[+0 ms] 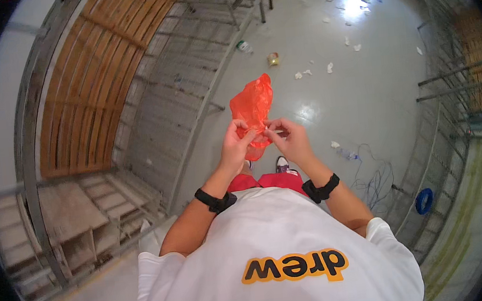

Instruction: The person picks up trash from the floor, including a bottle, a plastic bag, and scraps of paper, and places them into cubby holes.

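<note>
A thin, crumpled red plastic bag [252, 100] hangs in front of me, between my two hands. My left hand [236, 145] is closed on its lower left part, with the thumb pressed over the film. With thumb and fingertips, my right hand [290, 138] pinches the bag's right edge. Most of the bag puffs up beyond my fingers, and a smaller flap shows below them. Whether the bag's mouth is parted cannot be made out.
White crumpled scraps [330, 67] litter the grey floor ahead, near a yellowish can [273, 59] and a green-and-white container [244, 47]. Metal bed frames [204, 102] line the left. To the right lie a clear bottle [347, 153], tangled cable [374, 178] and a blue coil [424, 200].
</note>
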A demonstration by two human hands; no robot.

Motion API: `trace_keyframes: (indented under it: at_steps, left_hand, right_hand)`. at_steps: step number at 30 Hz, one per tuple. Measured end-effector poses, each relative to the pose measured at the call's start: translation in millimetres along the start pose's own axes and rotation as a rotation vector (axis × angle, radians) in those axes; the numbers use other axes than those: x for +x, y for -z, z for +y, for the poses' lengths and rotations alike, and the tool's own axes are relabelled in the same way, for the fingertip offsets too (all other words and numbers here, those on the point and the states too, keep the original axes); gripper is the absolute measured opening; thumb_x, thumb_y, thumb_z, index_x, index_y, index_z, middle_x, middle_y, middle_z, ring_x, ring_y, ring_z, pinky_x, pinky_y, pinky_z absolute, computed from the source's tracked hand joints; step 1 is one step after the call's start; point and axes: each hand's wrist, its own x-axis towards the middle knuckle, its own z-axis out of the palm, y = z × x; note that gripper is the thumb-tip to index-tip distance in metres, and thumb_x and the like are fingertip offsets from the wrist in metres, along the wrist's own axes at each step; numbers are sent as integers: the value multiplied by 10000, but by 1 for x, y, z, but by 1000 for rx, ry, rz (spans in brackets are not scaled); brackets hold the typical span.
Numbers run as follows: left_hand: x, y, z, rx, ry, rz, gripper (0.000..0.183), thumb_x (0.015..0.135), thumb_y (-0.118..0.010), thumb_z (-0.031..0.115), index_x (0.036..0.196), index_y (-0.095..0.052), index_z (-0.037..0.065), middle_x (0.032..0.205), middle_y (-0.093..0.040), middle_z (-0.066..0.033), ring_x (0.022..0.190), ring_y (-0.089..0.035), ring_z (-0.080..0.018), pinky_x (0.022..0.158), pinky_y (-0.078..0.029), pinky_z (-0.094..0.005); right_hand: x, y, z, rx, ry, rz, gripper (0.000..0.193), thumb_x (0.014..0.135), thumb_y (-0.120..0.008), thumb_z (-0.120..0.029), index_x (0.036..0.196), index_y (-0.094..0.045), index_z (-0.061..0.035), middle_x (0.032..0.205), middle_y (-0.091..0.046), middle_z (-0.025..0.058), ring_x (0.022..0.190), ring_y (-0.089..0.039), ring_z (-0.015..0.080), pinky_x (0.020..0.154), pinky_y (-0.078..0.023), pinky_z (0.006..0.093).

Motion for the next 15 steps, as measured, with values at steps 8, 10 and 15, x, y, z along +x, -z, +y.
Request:
trace_keyframes:
  at_steps: [8, 10, 15]
  left_hand:
    - [-97, 32, 9, 60, -75, 352, 181, 904, -561, 27, 949, -423, 135, 1053, -490, 5, 1021, -539, -124, 788, -540, -319]
    - [-121, 41, 6, 68, -113, 412, 174, 906, -554, 29, 935, -417, 132, 1038, -495, 7, 991, -534, -117, 778, -542, -320]
    - [-186, 70, -3, -57, -221, 556, 164, 910, -534, 18, 940, -412, 124, 1011, -510, -11, 993, -591, -170, 774, -549, -341]
  right_hand:
    - [-28, -14, 11, 536, -414, -92, 85, 910, -610, -130, 873, -607, -54, 875, -654, 28, 767, -622, 95, 668, -551, 263]
    - [-36, -22, 10, 451, -408, -246, 101, 921, -594, -160, 875, -597, -71, 862, -621, 1, 774, -601, 89, 654, -546, 270]
    - [-60, -64, -3, 469, -424, -356, 112, 916, -608, -178, 891, -592, -70, 858, -618, -4, 772, -597, 80, 627, -544, 255]
